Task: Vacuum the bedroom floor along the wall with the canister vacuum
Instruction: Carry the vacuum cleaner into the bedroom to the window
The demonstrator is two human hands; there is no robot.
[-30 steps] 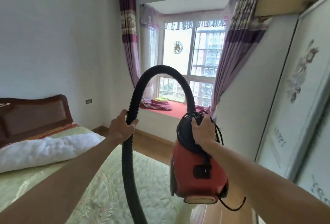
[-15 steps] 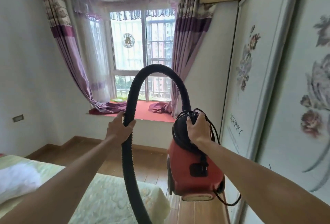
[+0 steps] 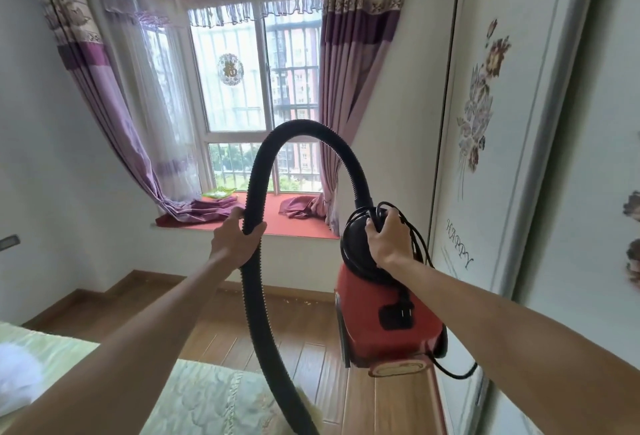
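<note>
A bedroom with a wooden floor (image 3: pixel 304 323) ends at a bay window (image 3: pixel 256 88) hung with purple curtains (image 3: pixel 349 70) above a red window seat (image 3: pixel 298 223). A flower-printed wardrobe door (image 3: pixel 485 122) lines the right side, and a corner of the bed (image 3: pixel 207 400) shows at lower left.

The red canister vacuum (image 3: pixel 384 323) hangs in the air just beside the wardrobe, clear of the floor. Its long axis is nearly upright, black hose end on top, flat end pointing down. The right hand (image 3: pixel 389 240) is clenched round the top of the vacuum, probably on a carry handle, though the looped power cord (image 3: pixel 419 244) hides it.

The black ribbed hose (image 3: pixel 256 296) rises from the canister's top, arches left and drops out of view at the bottom edge. The left hand (image 3: pixel 235 244) wraps round the descending run.
</note>
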